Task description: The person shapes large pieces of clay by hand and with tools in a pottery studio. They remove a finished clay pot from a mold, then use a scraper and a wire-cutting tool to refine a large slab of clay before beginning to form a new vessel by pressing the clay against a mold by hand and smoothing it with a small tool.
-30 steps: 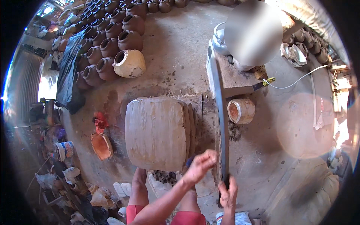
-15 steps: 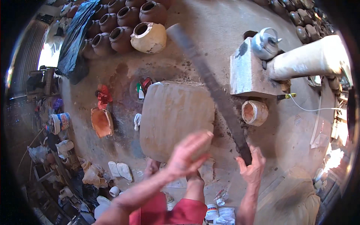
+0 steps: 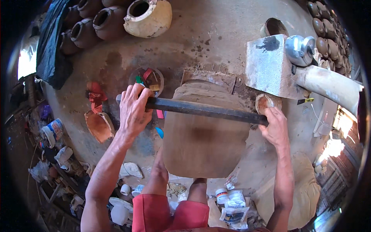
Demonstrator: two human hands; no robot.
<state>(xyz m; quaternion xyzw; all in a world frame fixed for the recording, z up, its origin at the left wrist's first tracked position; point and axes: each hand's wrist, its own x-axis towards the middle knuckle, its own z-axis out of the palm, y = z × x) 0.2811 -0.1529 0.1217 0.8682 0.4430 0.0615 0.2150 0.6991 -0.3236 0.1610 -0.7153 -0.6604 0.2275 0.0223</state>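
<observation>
Floor: bare packed earth, damp-dark in patches; a pottery yard seen from above.
Clay block: a big brown rounded clay mass stands on the floor just ahead of the person's knees, on a frayed mat.
Bar: a long dark flat bar lies level across the top of the clay block, end to end between the two hands.
Left hand: left hand, grip closed over the bar's left end, fingers curled on top.
Right hand: right hand, grip closed around the bar's right end, just below a small clay bowl.
Right edge: a grey metal box with a silver kettle on it stands near the block.
Top edge: a pale cracked pot and dark pots, well apart from the block.
Left edge: a round dish of coloured tools, a broken shard, cluttered tubs.
Open room: bare floor between block and pots.
</observation>
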